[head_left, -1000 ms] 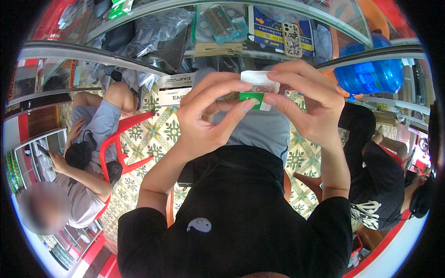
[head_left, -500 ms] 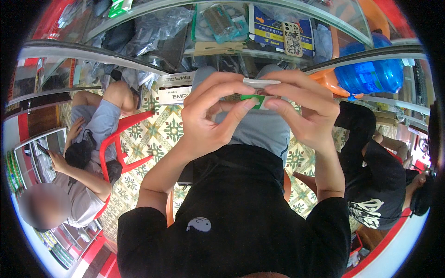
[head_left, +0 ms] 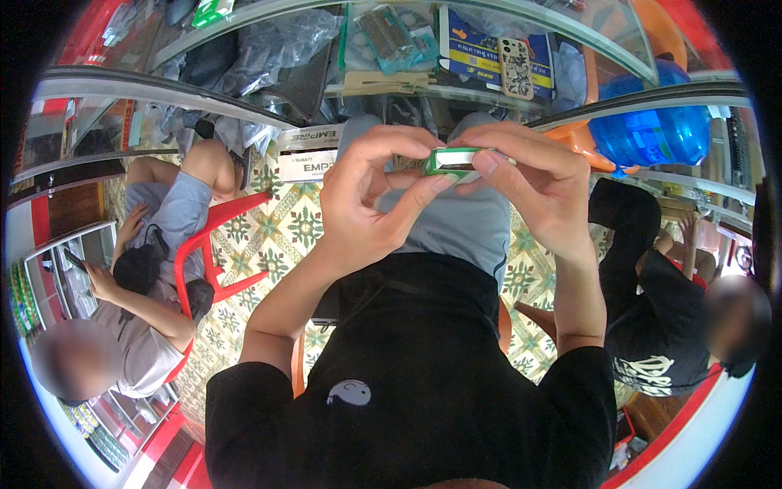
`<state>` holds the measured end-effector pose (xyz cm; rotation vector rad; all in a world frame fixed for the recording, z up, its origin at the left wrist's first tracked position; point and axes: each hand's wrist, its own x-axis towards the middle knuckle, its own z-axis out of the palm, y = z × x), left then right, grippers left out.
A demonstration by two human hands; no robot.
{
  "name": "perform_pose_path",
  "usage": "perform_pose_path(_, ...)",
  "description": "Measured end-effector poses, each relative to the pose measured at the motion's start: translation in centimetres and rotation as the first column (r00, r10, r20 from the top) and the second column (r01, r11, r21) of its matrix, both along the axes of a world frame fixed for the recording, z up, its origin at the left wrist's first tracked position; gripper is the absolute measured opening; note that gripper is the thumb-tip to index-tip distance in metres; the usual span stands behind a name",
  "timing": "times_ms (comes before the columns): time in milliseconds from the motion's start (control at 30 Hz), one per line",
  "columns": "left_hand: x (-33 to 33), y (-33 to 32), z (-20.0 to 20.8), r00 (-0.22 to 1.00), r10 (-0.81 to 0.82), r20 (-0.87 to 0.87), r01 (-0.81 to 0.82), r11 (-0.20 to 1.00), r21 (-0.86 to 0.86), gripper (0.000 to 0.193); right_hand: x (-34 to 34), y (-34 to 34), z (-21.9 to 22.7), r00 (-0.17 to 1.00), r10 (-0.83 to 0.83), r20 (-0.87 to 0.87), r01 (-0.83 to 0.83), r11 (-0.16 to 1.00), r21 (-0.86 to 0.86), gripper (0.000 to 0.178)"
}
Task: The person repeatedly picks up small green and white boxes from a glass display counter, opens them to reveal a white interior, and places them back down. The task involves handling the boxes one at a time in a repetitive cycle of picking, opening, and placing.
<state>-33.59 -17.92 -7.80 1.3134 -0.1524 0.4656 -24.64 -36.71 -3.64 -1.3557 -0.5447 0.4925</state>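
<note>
Right now both hands pinch one small green-and-white box (head_left: 453, 160), held up over the lap in front of the glass counter (head_left: 244, 114). Left hand (head_left: 371, 204) closes thumb and forefinger on its near end; right hand (head_left: 542, 183) wraps fingers over the far end, thumb underneath. To my eye the best handling is light pressure at the corners, so the thin shell doesn't buckle. Just behind sits a white carton with dark lettering (head_left: 308, 153). Further back under the glass: a blue-and-yellow packet (head_left: 481, 49), a patterned phone case (head_left: 516, 68), clear plastic bags (head_left: 269, 49). Right of that, a blue water jug (head_left: 652, 134).
</note>
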Motion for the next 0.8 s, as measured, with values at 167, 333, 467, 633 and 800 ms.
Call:
perform_pose_path(167, 0.1, 0.6, 0.1, 1.000, 0.004, -0.009, -0.003, 0.994, 0.106, 0.034, -0.2, 0.0, -0.4, 0.995, -0.004, 0.103, 0.003, 1.000, 0.008, 0.020)
perform_pose_path(333, 0.2, 1.5, 0.2, 0.999, -0.036, 0.031, 0.028, 0.968, 0.248, 0.030, -0.6, -0.1, -0.6, 0.976, -0.016, 0.215, 0.017, 1.000, -0.002, 0.022)
perform_pose_path(467, 0.0, 1.0, 0.3, 0.999, -0.045, -0.024, 0.048, 0.989, 0.142, 0.025, -0.9, -0.2, -0.7, 0.976, -0.041, 0.215, 0.057, 0.996, -0.070, 0.023)
perform_pose_path(633, 0.0, 1.1, -0.1, 0.999, -0.031, 0.008, 0.029, 0.976, 0.216, 0.018, -1.3, -0.2, -0.7, 0.909, -0.042, 0.415, 0.110, 0.984, -0.141, 0.022)
perform_pose_path(800, -0.6, 1.2, 0.5, 0.990, -0.117, -0.075, 0.133, 0.951, 0.278, 0.034, -1.1, -0.6, -0.3, 0.885, -0.010, 0.465, 0.111, 0.975, -0.190, 0.020)
